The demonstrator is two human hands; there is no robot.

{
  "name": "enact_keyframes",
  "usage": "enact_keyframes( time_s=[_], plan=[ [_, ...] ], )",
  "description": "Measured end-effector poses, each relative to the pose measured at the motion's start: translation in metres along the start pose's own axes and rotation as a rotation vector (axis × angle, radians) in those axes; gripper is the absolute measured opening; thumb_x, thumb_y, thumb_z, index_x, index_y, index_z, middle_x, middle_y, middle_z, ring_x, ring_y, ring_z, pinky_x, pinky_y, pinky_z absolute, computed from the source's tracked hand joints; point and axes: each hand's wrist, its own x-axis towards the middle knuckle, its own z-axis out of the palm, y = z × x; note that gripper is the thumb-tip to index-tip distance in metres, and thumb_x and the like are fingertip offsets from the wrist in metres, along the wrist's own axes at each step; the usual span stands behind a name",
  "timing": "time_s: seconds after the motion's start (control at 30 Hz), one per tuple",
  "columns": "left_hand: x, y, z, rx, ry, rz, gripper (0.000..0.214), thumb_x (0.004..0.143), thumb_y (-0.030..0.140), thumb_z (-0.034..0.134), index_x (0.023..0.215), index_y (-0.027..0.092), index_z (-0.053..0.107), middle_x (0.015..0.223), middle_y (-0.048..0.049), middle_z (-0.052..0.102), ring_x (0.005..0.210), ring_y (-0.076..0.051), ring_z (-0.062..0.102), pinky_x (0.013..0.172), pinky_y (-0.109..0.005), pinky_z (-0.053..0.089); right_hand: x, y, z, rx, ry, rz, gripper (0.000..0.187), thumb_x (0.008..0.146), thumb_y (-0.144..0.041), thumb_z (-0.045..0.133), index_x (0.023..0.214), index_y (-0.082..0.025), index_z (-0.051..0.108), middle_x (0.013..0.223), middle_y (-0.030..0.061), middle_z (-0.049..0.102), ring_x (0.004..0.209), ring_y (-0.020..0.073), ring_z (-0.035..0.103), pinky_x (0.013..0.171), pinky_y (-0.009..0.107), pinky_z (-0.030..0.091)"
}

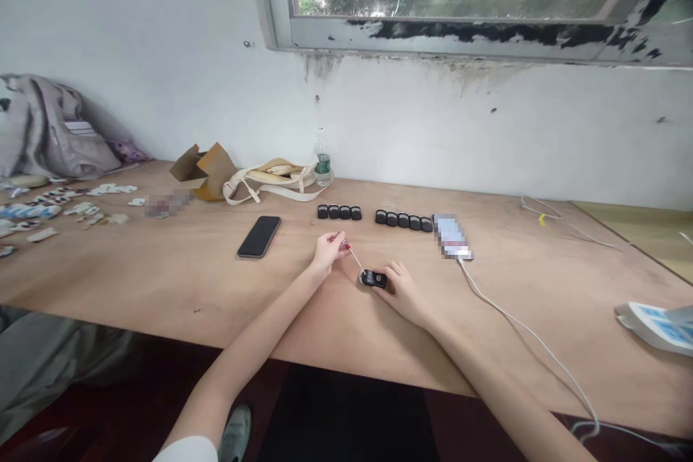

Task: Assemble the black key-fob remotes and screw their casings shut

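My left hand pinches a thin screwdriver with a partly red handle. Its shaft slants down to the right, and the tip meets the left end of a small black device. That end has a round, light-coloured part; what exactly it is, I cannot make out. From the right, the fingers of my right hand grip the device against the tabletop. Beyond both hands lie two short rows of similar small black devices, one on the left and one on the right.
A dark phone lies left of my hands. Right of them, another phone has a white cable trailing to the table's front edge. A bottle, cream bag and brown paper bag stand near the wall. Small pieces scatter far left.
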Motion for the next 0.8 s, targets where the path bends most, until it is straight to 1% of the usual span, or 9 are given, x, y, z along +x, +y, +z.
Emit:
enact_keyframes(
  time_s=[0.23,0.4,0.5,0.6,0.8],
  plan=[
    [-0.0010,0.0003,0.0008,-0.003,0.005,-0.015,0.020,0.077,0.022,0.070,0.072,0.011,0.054,0.070,-0.0012,0.056,0.062,-0.011,0.060,0.071,-0.036,0.058,0.0001,0.0016,0.0021,-0.010,0.027,-0.018,0.018,0.087,-0.027,0.057,0.104,-0.025,0.059,0.094,0.0059,0.058,0.089,0.0232,0.054,0.078,0.039,0.048],
    [-0.0025,0.0021,0.0010,0.000,0.004,-0.025,0.018,0.078,0.021,0.069,0.072,0.011,0.055,0.070,-0.0009,0.056,0.063,-0.011,0.061,0.072,-0.037,0.058,0.0004,0.0003,0.0008,-0.002,0.000,-0.001,0.017,0.087,-0.027,0.057,0.104,-0.025,0.059,0.095,0.0054,0.058,0.090,0.0227,0.053,0.080,0.039,0.047],
    [-0.0026,0.0024,0.0007,0.001,0.004,-0.028,0.017,0.078,0.021,0.069,0.072,0.011,0.055,0.070,-0.0009,0.056,0.063,-0.011,0.061,0.073,-0.038,0.058,0.0004,0.0000,0.0004,-0.011,0.010,-0.003,0.017,0.087,-0.028,0.057,0.104,-0.025,0.059,0.094,0.0055,0.058,0.089,0.0229,0.054,0.079,0.039,0.048],
    [-0.0023,0.0021,0.0003,0.002,0.001,-0.030,0.018,0.077,0.022,0.069,0.072,0.012,0.055,0.069,-0.0005,0.056,0.062,-0.011,0.061,0.073,-0.037,0.058,0.0006,-0.0002,0.0004,-0.019,0.020,-0.007,0.017,0.087,-0.029,0.057,0.103,-0.025,0.060,0.094,0.0058,0.058,0.089,0.0233,0.054,0.078,0.039,0.048],
    [-0.0023,0.0022,-0.0002,0.009,-0.003,-0.034,0.021,0.075,0.025,0.071,0.071,0.012,0.056,0.070,-0.0015,0.057,0.064,-0.011,0.061,0.073,-0.037,0.058,0.0006,-0.0019,-0.0009,-0.006,-0.007,0.005,0.019,0.088,-0.027,0.056,0.106,-0.027,0.060,0.096,0.0055,0.058,0.090,0.0231,0.054,0.081,0.040,0.048]
  ],
)
